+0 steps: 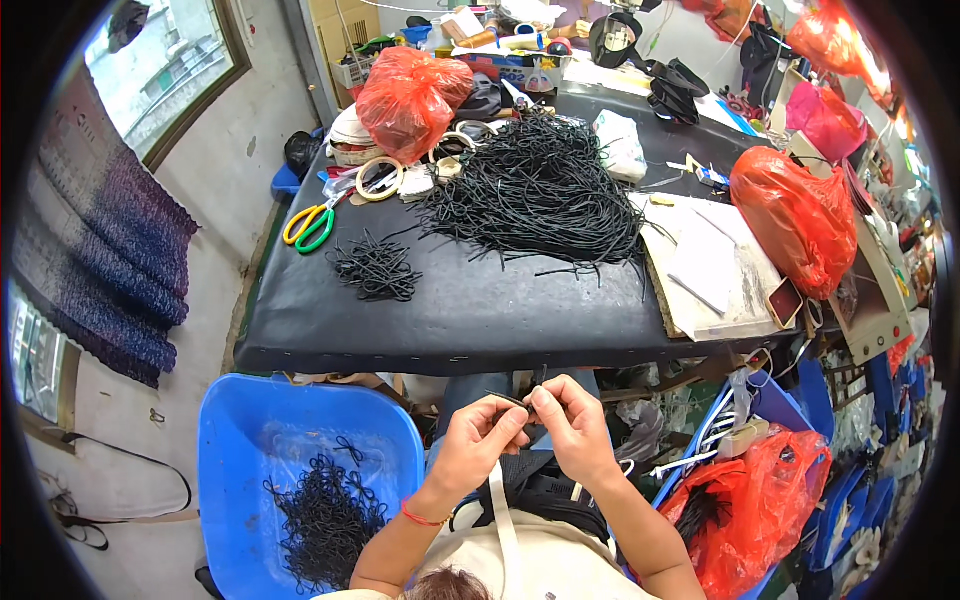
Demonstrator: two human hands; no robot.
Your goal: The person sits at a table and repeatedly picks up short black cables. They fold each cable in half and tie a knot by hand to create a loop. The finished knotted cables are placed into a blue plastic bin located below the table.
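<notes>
My left hand and my right hand meet in front of my lap, below the black table's front edge. Both pinch a short black cord between fingertips. A large heap of long black cords lies in the middle of the table. A smaller bunch of short black cords lies to its left. At my lower left a blue plastic tub holds a pile of looped black cords.
Scissors with yellow and green handles and tape rings lie at the table's left. Red plastic bags sit at the back, right and on the floor at my right. Papers cover the right side.
</notes>
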